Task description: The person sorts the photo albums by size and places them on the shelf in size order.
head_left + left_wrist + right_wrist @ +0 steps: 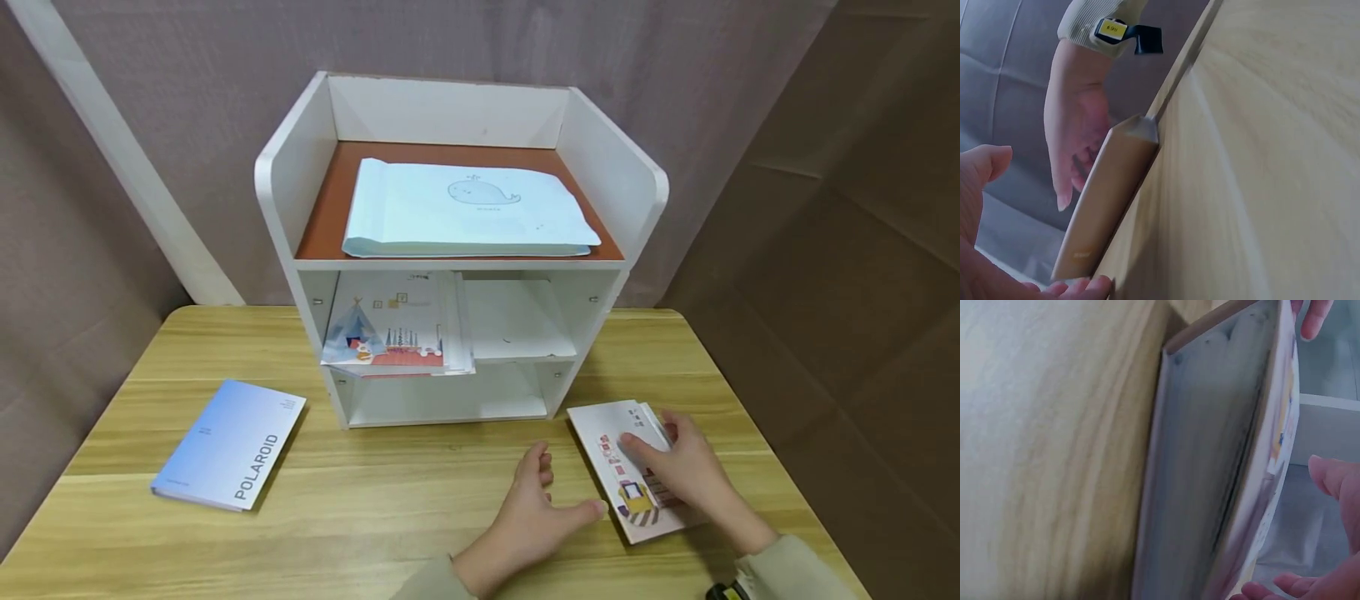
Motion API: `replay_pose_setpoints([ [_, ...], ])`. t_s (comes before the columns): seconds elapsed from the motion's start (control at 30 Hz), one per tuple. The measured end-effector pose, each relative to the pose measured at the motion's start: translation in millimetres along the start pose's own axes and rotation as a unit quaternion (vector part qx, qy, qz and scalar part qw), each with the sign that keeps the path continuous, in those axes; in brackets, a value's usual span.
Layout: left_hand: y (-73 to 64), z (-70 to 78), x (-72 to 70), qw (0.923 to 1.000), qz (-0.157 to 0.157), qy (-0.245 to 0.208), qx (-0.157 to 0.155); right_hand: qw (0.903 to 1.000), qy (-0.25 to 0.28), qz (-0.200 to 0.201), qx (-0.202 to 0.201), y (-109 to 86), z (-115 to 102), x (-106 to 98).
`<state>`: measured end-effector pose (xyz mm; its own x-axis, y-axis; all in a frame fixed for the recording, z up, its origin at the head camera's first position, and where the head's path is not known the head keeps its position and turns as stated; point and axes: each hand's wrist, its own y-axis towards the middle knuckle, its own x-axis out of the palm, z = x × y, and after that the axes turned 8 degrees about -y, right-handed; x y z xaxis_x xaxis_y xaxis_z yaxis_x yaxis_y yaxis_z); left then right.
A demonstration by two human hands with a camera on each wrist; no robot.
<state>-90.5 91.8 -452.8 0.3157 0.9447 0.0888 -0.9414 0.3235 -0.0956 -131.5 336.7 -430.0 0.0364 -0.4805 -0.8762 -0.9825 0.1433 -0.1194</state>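
A thick photo album (636,498) with a pale illustrated cover lies on the table at the right. The left wrist view shows the album's spine (1107,203); its page edges (1204,450) face the right wrist camera. My right hand (692,467) is over the album's right side, thumb above the cover and fingers beyond the far edge; firm contact cannot be told. To the album's left is my left hand (528,517), fingers and thumb spread, holding nothing. Its thumb tip is close to the album's left edge.
A white shelf unit (459,265) stands at the table's back. A whale-drawing album (465,208) lies on its top; illustrated booklets (393,325) jut from the middle shelf. A blue-white POLAROID album (228,446) lies at the left. Curtains hang behind.
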Motion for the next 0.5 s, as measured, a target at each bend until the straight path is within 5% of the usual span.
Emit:
replay_pose_setpoints([
  [0.23, 6.8, -6.5, 19.4, 0.9978, -0.016, -0.061, -0.019, 0.9993, 0.019, -0.022, 0.022, 1.4, 9, 2],
  [0.5, 8.9, -13.5, 24.9, 0.9899, -0.063, -0.114, -0.054, 0.9924, 0.092, -0.062, 0.054, 5.3, 17, 1],
])
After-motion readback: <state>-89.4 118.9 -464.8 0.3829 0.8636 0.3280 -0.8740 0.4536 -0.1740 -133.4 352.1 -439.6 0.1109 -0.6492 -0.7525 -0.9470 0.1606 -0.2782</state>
